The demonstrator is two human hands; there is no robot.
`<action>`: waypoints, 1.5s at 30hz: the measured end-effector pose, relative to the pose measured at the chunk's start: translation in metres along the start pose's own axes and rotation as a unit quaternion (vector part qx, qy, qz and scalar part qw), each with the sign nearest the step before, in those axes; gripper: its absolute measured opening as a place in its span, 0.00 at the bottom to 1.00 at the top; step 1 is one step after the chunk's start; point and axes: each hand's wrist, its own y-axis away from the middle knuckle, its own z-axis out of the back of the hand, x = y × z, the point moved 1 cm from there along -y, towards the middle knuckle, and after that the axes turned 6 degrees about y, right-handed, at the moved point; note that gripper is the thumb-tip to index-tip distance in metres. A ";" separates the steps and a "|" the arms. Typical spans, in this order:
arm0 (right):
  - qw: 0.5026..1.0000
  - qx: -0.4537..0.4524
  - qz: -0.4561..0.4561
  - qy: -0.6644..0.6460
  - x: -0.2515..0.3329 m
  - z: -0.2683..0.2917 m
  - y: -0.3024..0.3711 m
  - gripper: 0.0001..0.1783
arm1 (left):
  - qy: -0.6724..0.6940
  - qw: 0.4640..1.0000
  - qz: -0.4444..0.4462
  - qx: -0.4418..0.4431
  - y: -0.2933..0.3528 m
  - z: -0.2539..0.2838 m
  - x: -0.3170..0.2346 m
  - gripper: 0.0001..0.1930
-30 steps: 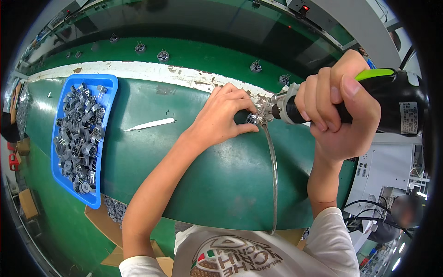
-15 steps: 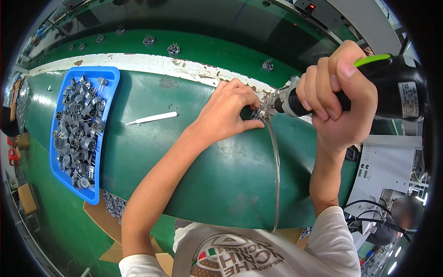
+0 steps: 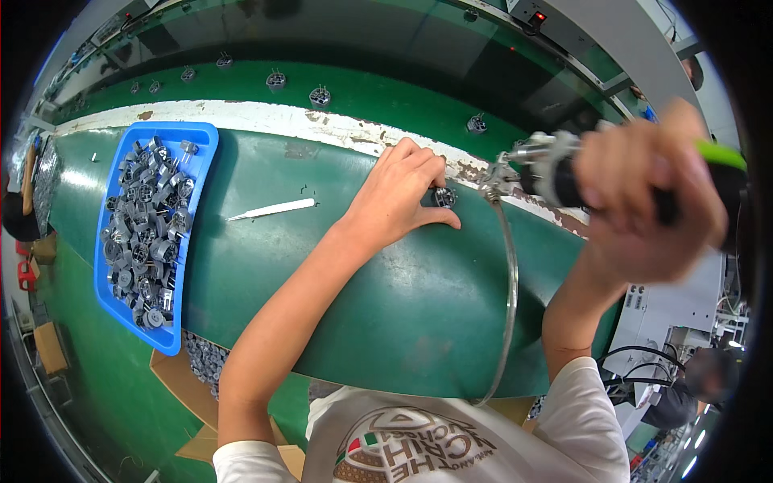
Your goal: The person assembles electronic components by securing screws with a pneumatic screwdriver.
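Note:
My left hand (image 3: 400,193) lies on the green work mat (image 3: 386,322), thumb and fingers curled round a small round grey plug part (image 3: 444,197) with metal pins. Blurred by motion, my right hand (image 3: 644,193) grips a black and green electric screwdriver (image 3: 564,173). The metal nose (image 3: 498,181) of the driver points left and is apart from the part. From that nose a clear feed tube (image 3: 513,290) hangs down over the mat's near edge. White tweezers (image 3: 274,209) lie left of my left hand, beside a few tiny dark screws (image 3: 309,191).
At the left, a blue tray (image 3: 211,153) holds many grey parts. Beyond a worn white ledge (image 3: 346,129), several similar parts (image 3: 320,97) stand on a green belt (image 3: 386,101). An opened cardboard box (image 3: 181,386) of grey parts sits below. A person (image 3: 676,402) is at the lower right.
My right hand has pulled the screwdriver back to the right, off the plug part, which now shows between my left fingers and thumb. The feed tube swung right with it.

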 end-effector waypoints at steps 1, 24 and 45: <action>0.999 0.024 0.031 -0.007 0.015 0.005 0.003 0.11 | -0.017 1.000 -0.003 -0.016 0.003 0.003 0.000 0.26; 0.994 -0.080 -0.036 0.059 -0.024 -0.038 0.008 0.11 | -0.021 0.999 0.043 -0.009 0.005 0.003 0.002 0.29; 0.988 -0.140 -0.028 -0.061 -0.051 -0.048 -0.010 0.13 | -0.060 0.997 0.041 -0.016 0.006 0.014 0.005 0.28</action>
